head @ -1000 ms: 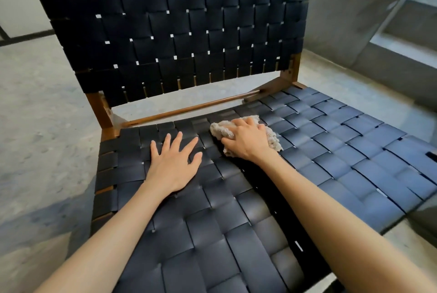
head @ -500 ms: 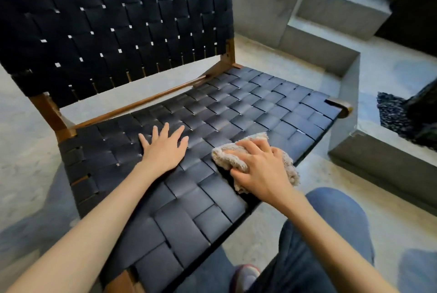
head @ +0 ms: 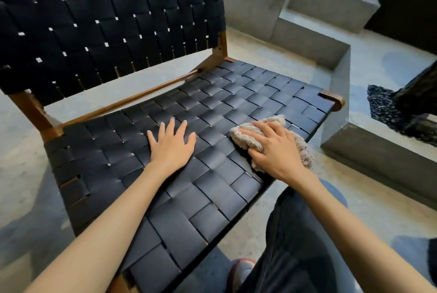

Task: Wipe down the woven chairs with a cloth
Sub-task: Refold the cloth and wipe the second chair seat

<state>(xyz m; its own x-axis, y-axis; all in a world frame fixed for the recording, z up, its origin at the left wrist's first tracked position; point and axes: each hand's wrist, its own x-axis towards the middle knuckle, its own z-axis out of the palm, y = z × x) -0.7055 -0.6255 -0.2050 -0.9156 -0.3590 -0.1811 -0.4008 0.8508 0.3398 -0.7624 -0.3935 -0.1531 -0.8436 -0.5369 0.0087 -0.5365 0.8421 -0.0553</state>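
A chair with a wooden frame has a seat [head: 212, 103] and backrest [head: 106, 20] woven from wide black straps. My left hand [head: 171, 148] rests flat on the middle of the seat, fingers spread and straight. My right hand [head: 276, 153] lies over a fluffy beige cloth [head: 246, 142] near the seat's right front edge. It holds the bunched cloth between thumb and fingers and presses it onto the straps. Part of the cloth hangs past the edge behind my hand.
Grey concrete steps [head: 331, 1] rise behind the chair on the right, and a low concrete ledge [head: 378, 158] runs beside it. A dark speckled fabric [head: 387, 105] lies on that ledge. My trouser leg [head: 295, 245] and shoe [head: 241, 269] are under the seat's front edge.
My right hand has slid the cloth from the back middle of the seat to its right front edge. My left hand stays flat on the seat. The view has swung right.
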